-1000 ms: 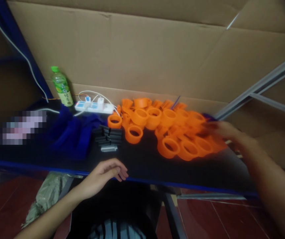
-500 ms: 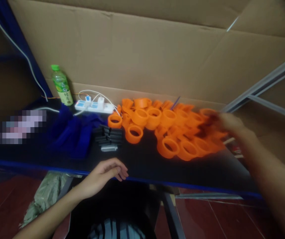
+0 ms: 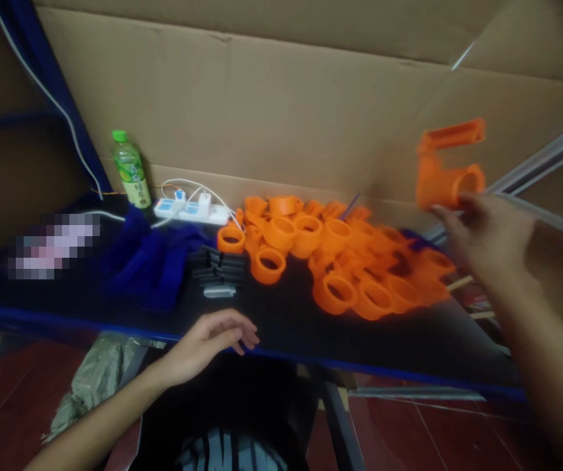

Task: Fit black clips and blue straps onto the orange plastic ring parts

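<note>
Risk of a drop: right hand (image 3: pixel 488 235) pinches an orange fitting (image 3: pixel 451 167) high above the orange ring pile (image 3: pixel 350 261), a light hold that may slip; left hand (image 3: pixel 213 337) rests empty, half-curled.

Orange plastic part (image 3: pixel 446 171); orange rings (image 3: pixel 340 261) heaped. Black surface (image 3: pixel 286 314), blue edge. Blue cloth (image 3: pixel 148 261). Green-capped bottle (image 3: pixel 131 170). White power strip (image 3: pixel 190 210). Brown cardboard (image 3: pixel 262 104).
</note>
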Demonstrator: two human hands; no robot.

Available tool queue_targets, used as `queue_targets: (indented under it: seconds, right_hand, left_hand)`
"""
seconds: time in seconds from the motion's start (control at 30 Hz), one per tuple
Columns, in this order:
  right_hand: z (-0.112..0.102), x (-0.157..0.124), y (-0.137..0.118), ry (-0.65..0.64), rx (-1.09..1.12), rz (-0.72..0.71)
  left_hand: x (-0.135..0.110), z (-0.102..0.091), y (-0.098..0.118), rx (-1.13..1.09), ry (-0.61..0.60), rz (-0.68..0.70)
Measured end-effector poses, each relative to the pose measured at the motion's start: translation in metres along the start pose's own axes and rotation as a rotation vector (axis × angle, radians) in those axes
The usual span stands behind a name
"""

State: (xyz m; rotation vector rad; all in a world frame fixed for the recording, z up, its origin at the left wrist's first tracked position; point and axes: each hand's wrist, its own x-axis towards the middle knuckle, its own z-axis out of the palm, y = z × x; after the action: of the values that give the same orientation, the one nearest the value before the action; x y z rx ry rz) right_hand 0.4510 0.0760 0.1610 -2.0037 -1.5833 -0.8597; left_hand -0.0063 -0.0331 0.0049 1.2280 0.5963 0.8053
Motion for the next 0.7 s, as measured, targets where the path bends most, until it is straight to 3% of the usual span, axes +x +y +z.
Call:
queue_targets:
  seconds: [0.17,0.3,0.4,0.47,0.53,0.63,0.7]
  right_hand:
    - [-0.058,-0.081,-0.106,-0.203,0.566,-0.249]
    - [-0.088,-0.148,-0.175,-0.643,1.061,-0.611]
    - [-0.091,-0.179,-0.206,-0.905,1.198,-0.745]
    - [-0.085,-0.189,-0.216,-0.917,1.233,-0.793]
    - [-0.073,-0.192,-0.222,-0.804,1.259,-0.753]
    - [-0.050,-0.191,-0.227,-0.617,1.169,-0.605]
    - [-0.034,-0.189,-0.233,-0.563,0.997,-0.616]
  left_hand:
    - [0.001,0.000,-0.003,-0.092,0.005,0.166]
    - [0.003,0.008,-0.006,-0.214,0.138,0.321]
    - [0.002,0.014,-0.001,-0.303,0.284,0.301]
    - [0.000,0.012,0.003,-0.371,0.400,0.276]
    - [-0.004,0.006,0.008,-0.396,0.478,0.239]
    - [-0.010,-0.006,0.011,-0.397,0.475,0.185]
    - [-0.012,-0.009,0.010,-0.376,0.473,0.200]
